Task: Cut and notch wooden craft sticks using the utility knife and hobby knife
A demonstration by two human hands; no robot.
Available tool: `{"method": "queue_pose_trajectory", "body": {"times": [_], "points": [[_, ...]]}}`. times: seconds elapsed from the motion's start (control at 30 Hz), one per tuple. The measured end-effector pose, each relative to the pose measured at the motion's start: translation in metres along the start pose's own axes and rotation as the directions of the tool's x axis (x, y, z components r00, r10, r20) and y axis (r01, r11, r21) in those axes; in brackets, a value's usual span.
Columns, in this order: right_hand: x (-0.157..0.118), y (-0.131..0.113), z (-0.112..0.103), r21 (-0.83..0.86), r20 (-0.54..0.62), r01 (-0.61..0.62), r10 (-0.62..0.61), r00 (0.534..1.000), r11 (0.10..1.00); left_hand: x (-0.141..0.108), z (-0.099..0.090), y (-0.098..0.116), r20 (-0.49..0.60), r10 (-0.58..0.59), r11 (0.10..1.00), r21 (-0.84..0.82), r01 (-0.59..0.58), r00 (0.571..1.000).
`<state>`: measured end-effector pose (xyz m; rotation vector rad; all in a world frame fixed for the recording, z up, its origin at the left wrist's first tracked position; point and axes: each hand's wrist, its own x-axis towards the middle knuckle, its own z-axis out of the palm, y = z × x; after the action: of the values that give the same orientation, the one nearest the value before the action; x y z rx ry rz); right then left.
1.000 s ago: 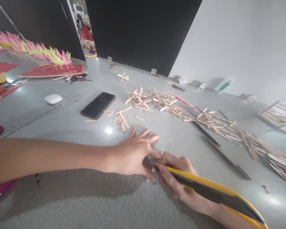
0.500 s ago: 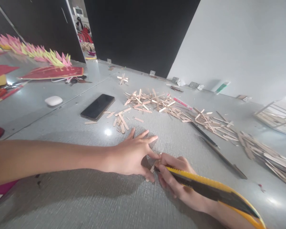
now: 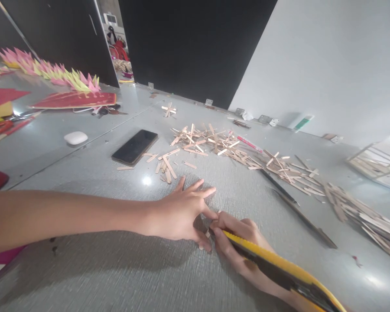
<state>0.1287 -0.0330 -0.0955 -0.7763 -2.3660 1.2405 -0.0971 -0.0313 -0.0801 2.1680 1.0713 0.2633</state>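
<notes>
My right hand is closed round a yellow and black utility knife, its front end pointing down to the tabletop. The fingers hide its blade. My left hand lies across the table, with thumb and forefinger pinning a small wooden craft stick and the other fingers spread. Most of that stick is covered by the fingers. Both hands meet at the knife's tip. Beyond them lies a heap of craft sticks, several crossed into star shapes.
A phone and a white earbud-style case lie left of the heap. A dark metal strip and long wood strips lie at right. Further back are a red board, folded pink and yellow paper and a star.
The knife's rear end has dropped a little and swung left, with my right hand tilting slightly. My left hand keeps its hold. The whole view has shifted slightly.
</notes>
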Motion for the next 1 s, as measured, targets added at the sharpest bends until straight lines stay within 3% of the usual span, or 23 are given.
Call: {"method": "queue_pose_trajectory", "body": {"times": [0.37, 0.57, 0.83, 1.0], "points": [[0.004, -0.006, -0.006, 0.057, 0.058, -0.06, 0.057, 0.997, 0.997, 0.0, -0.001, 0.002, 0.011, -0.018, 1.0, 0.023, 0.018, 1.0], [0.003, 0.001, -0.01, 0.101, 0.111, -0.041, 0.03, 0.993, 0.994, 0.001, -0.002, 0.003, 0.009, -0.012, 0.999, 0.042, 0.012, 1.0], [-0.003, 0.002, 0.001, 0.224, -0.009, -0.15, 0.156, 0.988, 0.963, -0.001, 0.0, 0.001, 0.003, 0.001, 1.0, 0.013, -0.001, 1.0], [-0.001, 0.001, 0.0, 0.223, -0.009, -0.138, 0.144, 0.99, 0.965, -0.001, 0.001, 0.0, 0.0, 0.01, 1.0, 0.021, -0.01, 1.0]]}}
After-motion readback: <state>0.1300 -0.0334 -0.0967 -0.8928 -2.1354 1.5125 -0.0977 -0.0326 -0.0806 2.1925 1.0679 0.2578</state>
